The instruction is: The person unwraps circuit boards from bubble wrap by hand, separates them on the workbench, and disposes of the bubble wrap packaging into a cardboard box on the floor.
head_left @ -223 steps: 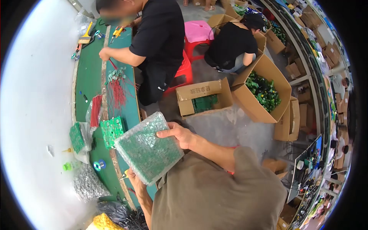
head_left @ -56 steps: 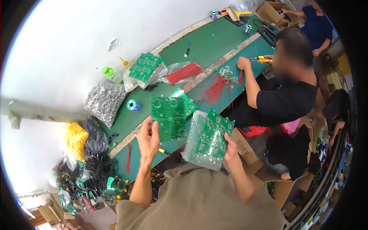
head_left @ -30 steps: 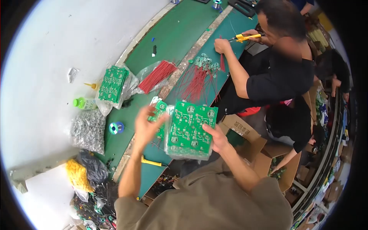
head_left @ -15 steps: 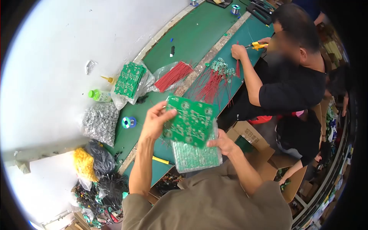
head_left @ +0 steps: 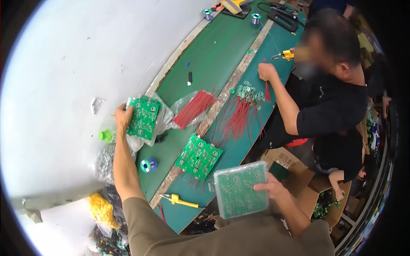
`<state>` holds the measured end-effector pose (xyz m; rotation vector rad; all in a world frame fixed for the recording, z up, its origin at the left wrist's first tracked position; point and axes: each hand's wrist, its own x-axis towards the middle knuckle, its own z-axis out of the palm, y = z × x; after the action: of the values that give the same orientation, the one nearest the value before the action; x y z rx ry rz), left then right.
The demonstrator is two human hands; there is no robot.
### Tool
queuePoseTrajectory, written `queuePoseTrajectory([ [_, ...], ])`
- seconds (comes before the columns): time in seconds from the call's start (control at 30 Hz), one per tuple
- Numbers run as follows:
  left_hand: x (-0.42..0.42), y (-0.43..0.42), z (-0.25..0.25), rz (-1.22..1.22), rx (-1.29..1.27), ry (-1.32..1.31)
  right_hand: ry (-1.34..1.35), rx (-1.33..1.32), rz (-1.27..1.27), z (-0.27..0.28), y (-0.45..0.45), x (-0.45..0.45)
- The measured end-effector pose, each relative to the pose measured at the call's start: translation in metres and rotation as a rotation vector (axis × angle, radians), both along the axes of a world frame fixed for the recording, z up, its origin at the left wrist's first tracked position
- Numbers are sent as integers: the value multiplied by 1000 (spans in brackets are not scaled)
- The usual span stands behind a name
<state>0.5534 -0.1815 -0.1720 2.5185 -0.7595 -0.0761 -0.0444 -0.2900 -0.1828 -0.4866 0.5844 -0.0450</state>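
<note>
My left hand (head_left: 123,114) reaches out to the stack by the wall, its fingers closed on the left edge of a green circuit board (head_left: 144,116) there. Clear plastic bagging (head_left: 165,115) lies around that stack. In my right hand (head_left: 273,187) is a flat pack of green boards in clear bubble wrap (head_left: 239,192), thumb on top, held over the front edge of the bench. Another green circuit board (head_left: 199,157) lies on the bench between my hands, with thin red wires partly under it.
A yellow-handled soldering iron (head_left: 181,200) and a solder spool (head_left: 148,165) lie on the green bench (head_left: 205,59). Bundled red wires (head_left: 195,109) rest near wired small boards (head_left: 250,94). At right a co-worker (head_left: 329,85) holds red wires; open cardboard boxes (head_left: 294,170) stand below.
My left hand has moved away from the wrapped pack to the stack by the wall. My right hand has shifted right and down with the pack. The board on the bench now shows.
</note>
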Motion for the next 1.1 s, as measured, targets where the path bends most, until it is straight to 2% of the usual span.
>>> queuePoseTrajectory([
  [0.07, 16, 2, -23, -12, 46, -74, 13, 9, -25, 6, 0, 1],
  [0.13, 3, 3, -25, -25, 103, -106, 36, 29, -38, 15, 2, 1],
  [0.2, -16, 9, -30, -199, 136, -539, 84, -15, -108, 29, 3, 8],
  [0.23, -51, 3, -14, -223, 7, -556, 58, -61, -125, 36, 2, 13],
  [0.3, -134, 0, 20, -162, -237, 236, 39, -150, -162, 54, 3, 24],
  [0.33, -173, 14, 24, -189, -345, 691, -21, -281, -162, 57, 1, 27],
  [0.37, -217, 26, 34, -419, -517, 1025, -60, -376, -190, 61, 0, 31],
  [0.4, -255, 40, 20, -571, -640, 1367, -96, -466, -215, 67, 3, 32],
  [0.43, -292, 54, 15, -640, -573, 1551, -150, -512, -221, 69, 4, 33],
  [0.5, -352, 82, -8, -689, -649, 1594, -187, -879, -214, 86, 12, 29],
  [0.53, -380, 74, 18, -571, -778, 1687, -289, -1109, -110, 106, 8, 29],
  [0.57, -390, 77, 22, -646, -857, 1635, -491, -1254, -50, 115, 5, 31],
  [0.6, -399, 78, 41, -488, -901, 1759, -700, -1394, 17, 124, 6, 31],
  [0.67, -417, 82, 79, -127, -1027, 1962, -569, -1806, 237, 160, 33, 22],
  [0.7, -422, 91, 78, -122, -1170, 2042, -517, -1894, 253, 169, 47, 16],
  [0.73, -419, 96, 63, -627, -1258, 1826, -462, -1984, 254, 172, 57, 12],
  [0.77, -421, 105, 53, -632, -1263, 1820, -459, -1999, 209, 170, 64, 5],
  [0.83, -421, 109, 61, -614, -1292, 2238, -465, -2051, 142, 166, 76, -6],
  [0.87, -419, 113, 68, -438, -1310, 2407, -465, -2100, 70, 162, 82, -11],
  [0.93, -423, 116, 62, -294, -1048, 2222, -312, -2096, -116, 142, 96, -22],
  [1.0, -421, 120, 61, -366, -995, 2126, -204, -1522, -326, 122, 100, -16],
  [1.03, -421, 122, 62, -294, -1009, 2073, -121, -1273, -435, 123, 103, -12],
  [1.07, -422, 122, 63, -224, -1021, 2017, -153, -870, -493, 103, 100, -8],
  [1.1, -425, 117, 66, -226, -1051, 1876, -271, -575, -391, 71, 91, -21],
])
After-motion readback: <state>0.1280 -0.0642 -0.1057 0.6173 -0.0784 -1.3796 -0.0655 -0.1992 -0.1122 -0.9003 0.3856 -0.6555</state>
